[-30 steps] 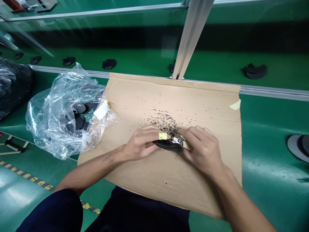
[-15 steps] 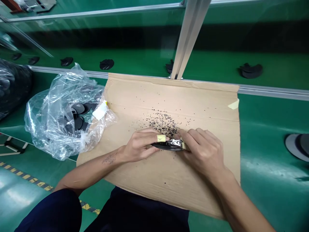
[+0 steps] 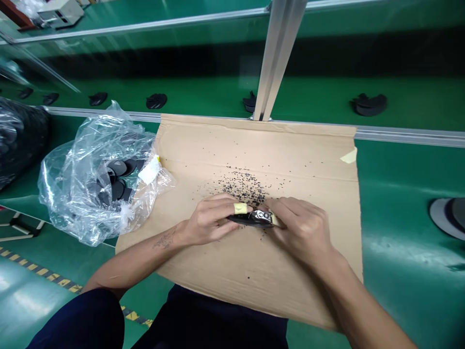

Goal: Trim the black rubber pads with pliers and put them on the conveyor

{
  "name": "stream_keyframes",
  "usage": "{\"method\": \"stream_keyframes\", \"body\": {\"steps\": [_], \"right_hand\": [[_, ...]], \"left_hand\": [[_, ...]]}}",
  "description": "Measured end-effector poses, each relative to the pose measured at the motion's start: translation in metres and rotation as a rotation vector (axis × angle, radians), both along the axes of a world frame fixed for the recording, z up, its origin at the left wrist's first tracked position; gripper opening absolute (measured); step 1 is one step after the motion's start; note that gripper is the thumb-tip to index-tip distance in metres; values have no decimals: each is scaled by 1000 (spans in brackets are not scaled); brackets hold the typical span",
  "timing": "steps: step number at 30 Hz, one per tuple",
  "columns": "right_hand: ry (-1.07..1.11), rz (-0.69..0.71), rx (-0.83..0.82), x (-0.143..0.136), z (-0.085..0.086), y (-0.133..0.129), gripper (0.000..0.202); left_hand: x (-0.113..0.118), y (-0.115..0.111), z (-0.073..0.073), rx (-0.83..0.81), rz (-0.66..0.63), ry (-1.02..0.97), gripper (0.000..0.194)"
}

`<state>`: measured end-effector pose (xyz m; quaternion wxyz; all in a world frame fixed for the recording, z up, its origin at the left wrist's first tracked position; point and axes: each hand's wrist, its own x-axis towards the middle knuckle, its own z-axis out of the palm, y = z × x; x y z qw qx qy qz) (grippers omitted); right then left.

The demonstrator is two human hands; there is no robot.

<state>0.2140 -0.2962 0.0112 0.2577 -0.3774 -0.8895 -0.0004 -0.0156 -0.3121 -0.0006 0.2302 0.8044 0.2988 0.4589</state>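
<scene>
Pinched between the fingers and thumb of my left hand (image 3: 210,220) is a flat, dark disc-like part (image 3: 249,221), seen nearly edge-on. My right hand (image 3: 301,223) is closed around a small shiny silver cutting tool (image 3: 263,215), its metal head against the part's upper edge. The tool's handle is hidden by my fingers. Yellowish tape wraps a finger on my left hand, and similar tape shows at my right fingers. Many tiny black scraps (image 3: 249,186) lie scattered just beyond my hands on a cardboard sheet (image 3: 225,271).
A clear plastic bag (image 3: 83,160) with several black round parts (image 3: 118,189) sits left of the cardboard. Black pieces (image 3: 368,104) lie spaced along the green surface behind a metal rail. A metal post (image 3: 278,58) rises at the cardboard's far edge. A grey-black round part (image 3: 448,218) lies at right.
The view has shifted slightly. My right fingers have drawn in more tightly around the silver tool, whose head has turned a little; my left hand keeps its hold on the dark part.
</scene>
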Motion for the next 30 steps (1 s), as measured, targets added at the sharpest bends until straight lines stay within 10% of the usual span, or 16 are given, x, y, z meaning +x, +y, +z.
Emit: {"method": "stream_keyframes", "body": {"steps": [10,21,30], "right_hand": [[-167,-119,144,-1,6,2,18],[345,110,-340,0,8,4,15],[280,236,-9,-1,7,1,11]], "left_hand": [[0,-1,1,60,49,191,33],[1,2,-1,29,78,134,29],[-2,9,16,-318,-61,88,49]]}}
